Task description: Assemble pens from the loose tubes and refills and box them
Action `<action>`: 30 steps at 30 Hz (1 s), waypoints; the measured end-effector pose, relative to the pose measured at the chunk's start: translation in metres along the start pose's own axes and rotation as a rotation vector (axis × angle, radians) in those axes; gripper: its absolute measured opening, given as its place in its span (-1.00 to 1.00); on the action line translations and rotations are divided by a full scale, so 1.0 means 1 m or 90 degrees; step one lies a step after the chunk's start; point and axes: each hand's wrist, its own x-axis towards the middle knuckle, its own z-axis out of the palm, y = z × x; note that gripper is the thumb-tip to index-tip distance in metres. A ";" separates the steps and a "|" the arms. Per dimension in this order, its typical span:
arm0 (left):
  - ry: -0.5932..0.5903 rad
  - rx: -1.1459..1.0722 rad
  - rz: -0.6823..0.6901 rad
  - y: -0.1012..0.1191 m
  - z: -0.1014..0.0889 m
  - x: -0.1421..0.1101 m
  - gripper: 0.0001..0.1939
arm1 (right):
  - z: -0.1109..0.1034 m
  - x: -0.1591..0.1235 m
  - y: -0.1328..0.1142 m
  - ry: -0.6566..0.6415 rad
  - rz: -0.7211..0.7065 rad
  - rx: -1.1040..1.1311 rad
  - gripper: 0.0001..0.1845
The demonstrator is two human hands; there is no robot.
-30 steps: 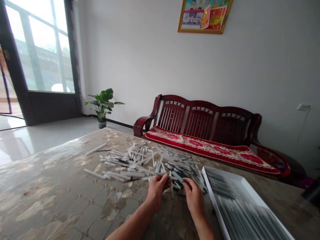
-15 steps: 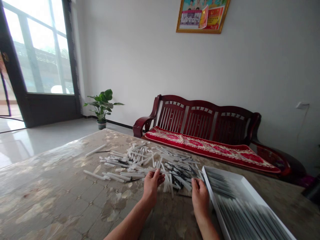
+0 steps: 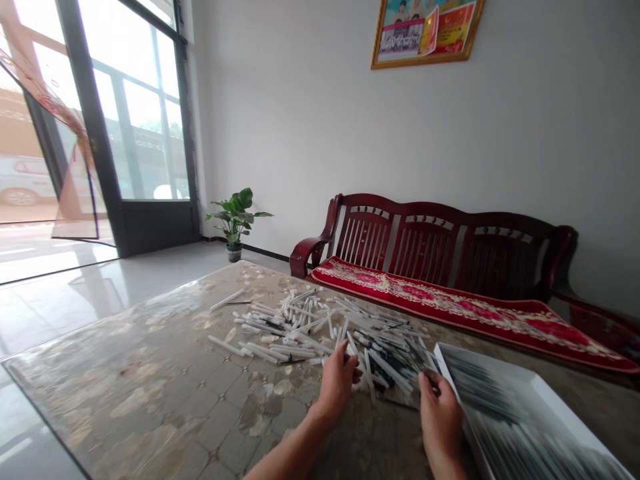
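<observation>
A loose pile of white tubes (image 3: 295, 350), which look like pen barrels, lies on the table, with black slender pieces (image 3: 385, 353) mixed into its right side. At the pile's front edge is my left hand (image 3: 337, 380), thumb and fingers drawn together. Whether it grips one of the white tubes there I cannot make out. My right hand (image 3: 441, 410) is closed in a pinch between the pile and a white open box (image 3: 545, 393); what its fingertips hold is too small to tell. Rows of slender grey sticks (image 3: 480, 390), blurred, fill the box.
The patterned tabletop (image 3: 150, 393) stretches to the left. Beyond it stands a dark red wooden bench (image 3: 430, 233) with a red floral cover (image 3: 415, 293). A potted plant (image 3: 234, 220) and a glass door (image 3: 135, 133) are at the back left.
The view has turned left, so everything sits further right in the picture. Both hands keep nearly the same places by the pile and the box, fingers still drawn together.
</observation>
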 end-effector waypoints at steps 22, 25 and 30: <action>0.164 0.634 0.077 0.077 -0.100 0.085 -0.71 | 0.018 -0.011 0.002 -0.060 -0.139 0.048 -0.58; 0.133 0.728 0.046 0.075 -0.096 0.098 -0.74 | 0.019 -0.011 0.005 -0.049 -0.143 0.057 -0.60; 0.101 0.797 0.016 0.071 -0.089 0.110 -0.76 | 0.020 -0.011 0.007 -0.050 -0.147 0.060 -0.60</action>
